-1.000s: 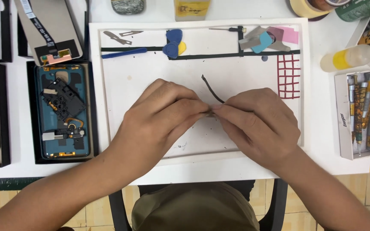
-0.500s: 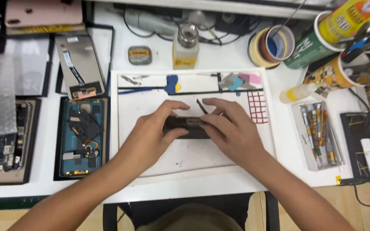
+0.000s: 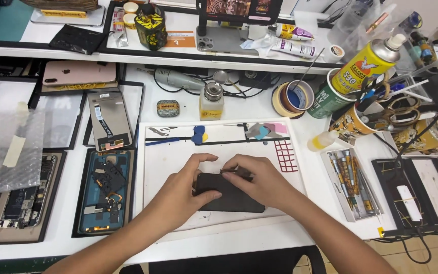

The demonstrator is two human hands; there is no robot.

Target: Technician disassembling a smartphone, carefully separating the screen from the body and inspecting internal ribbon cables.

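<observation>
Since everything sits within arm's reach, the lines below run from largest thing to smallest.
Bench [image 3: 239, 238]: white, crowded at the rim, with its middle kept for the work mat so both forearms can rest on it.
Work mat [image 3: 168, 167]: pale sheet marked with dark lines and a red grid, laid square to the person; it gives loose parts a light ground to show against.
Opened phone [image 3: 105, 190]: at 9 o'clock from the hands, in a black tray, back off and blue frame up, parked flat so its insides stay put.
Dark flat part [image 3: 231, 195]: lies on the mat's middle, long side across, under both hands.
Left hand [image 3: 178, 195]: thumb on the near edge and fingers curled over the far edge, pinning the dark part down, seemingly to steady it.
Right hand [image 3: 262, 182]: closed in a narrow pinch at the part's upper edge; what it nips is too small to tell.
Screwdriver tray [image 3: 351, 182]: at 3 o'clock, beside the right forearm.
Small bottle [image 3: 212, 100]: at 12 o'clock, upright, beyond the mat.
</observation>
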